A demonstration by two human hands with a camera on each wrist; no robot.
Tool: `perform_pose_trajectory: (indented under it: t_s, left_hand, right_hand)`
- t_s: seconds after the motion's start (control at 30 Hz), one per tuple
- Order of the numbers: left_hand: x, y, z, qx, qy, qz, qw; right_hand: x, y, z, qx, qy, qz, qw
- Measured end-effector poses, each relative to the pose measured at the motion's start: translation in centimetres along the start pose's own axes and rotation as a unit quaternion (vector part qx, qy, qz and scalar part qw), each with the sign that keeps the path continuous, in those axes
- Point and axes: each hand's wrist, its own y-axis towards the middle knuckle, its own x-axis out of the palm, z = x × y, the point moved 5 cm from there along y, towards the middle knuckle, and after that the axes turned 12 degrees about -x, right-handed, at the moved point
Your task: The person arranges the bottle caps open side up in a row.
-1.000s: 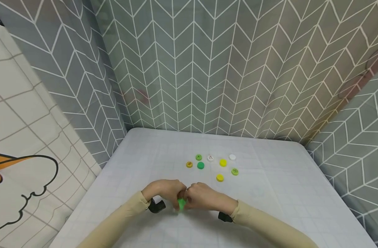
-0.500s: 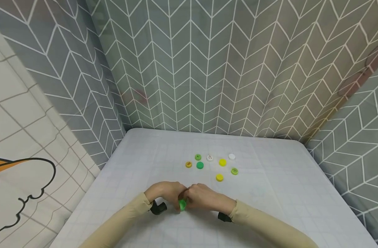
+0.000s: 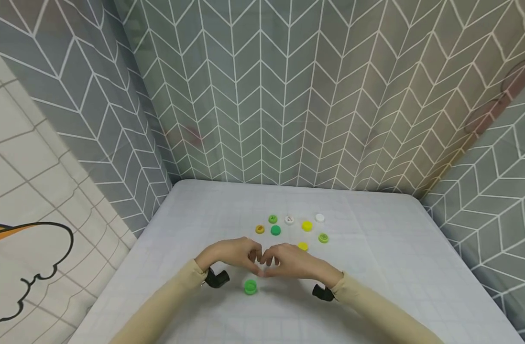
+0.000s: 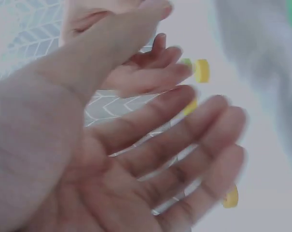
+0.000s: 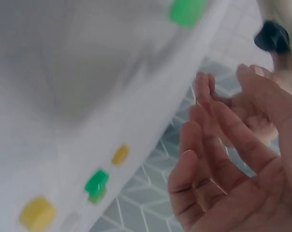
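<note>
Left of centre, my left grip (image 3: 234,253) hangs relaxed and empty, the round green bottle cap (image 3: 250,287) lying on the tabletop (image 3: 374,239) toward my body from it, nearer to it than to my equally relaxed, empty right grip (image 3: 294,262).

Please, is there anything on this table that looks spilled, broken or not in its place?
Nothing looks spilled or broken. Only the bright green cap stands out a little: it sits alone on the near side of the table, while the other caps lie in a loose group farther back.
</note>
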Motion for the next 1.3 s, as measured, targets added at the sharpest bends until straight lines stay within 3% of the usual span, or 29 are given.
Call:
perform_pose_trajectory:
  t_s: [0.07, 0.2, 0.43, 0.6, 0.7, 0.9, 1.1, 1.3]
  left_hand:
    - [-0.9, 0.5, 0.2, 0.028, -0.033, 0.011, 0.9990]
    - [-2.5, 1.6, 0.3, 0.050, -0.103, 0.029, 0.9930]
    - [-4.5, 3.9, 0.8, 0.096, -0.227, 0.048, 0.9680]
    - [-5.4, 5.2, 0.3, 0.088, -0.301, 0.052, 0.9480]
    - [-5.5, 5.8, 0.0, 0.081, -0.324, 0.048, 0.9412]
    - [-5.1, 7.3, 0.0, 0.073, -0.337, 0.047, 0.9375]
    - [-5.0, 8.6, 1.4, 0.063, -0.339, 0.040, 0.9377]
    - [-4.1, 10.3, 3.0, 0.064, -0.316, 0.033, 0.9460]
  right_hand:
    - [-1.3, -0.5, 0.5, -0.003, 0.032, 0.031, 0.9990]
    - [-4.0, -1.7, 1.3, -0.018, 0.049, 0.106, 0.9930]
    - [-7.9, -4.3, 3.1, 0.028, 0.053, 0.209, 0.9760]
    - [-10.0, -6.3, 4.8, 0.062, 0.046, 0.253, 0.9644]
    - [-10.8, -7.6, 5.8, 0.079, 0.037, 0.262, 0.9612]
    - [-11.2, -9.1, 7.3, 0.102, 0.038, 0.265, 0.9581]
    - [-11.4, -9.7, 7.6, 0.102, 0.032, 0.272, 0.9563]
    - [-10.9, -10.0, 8.2, 0.117, 0.040, 0.257, 0.9584]
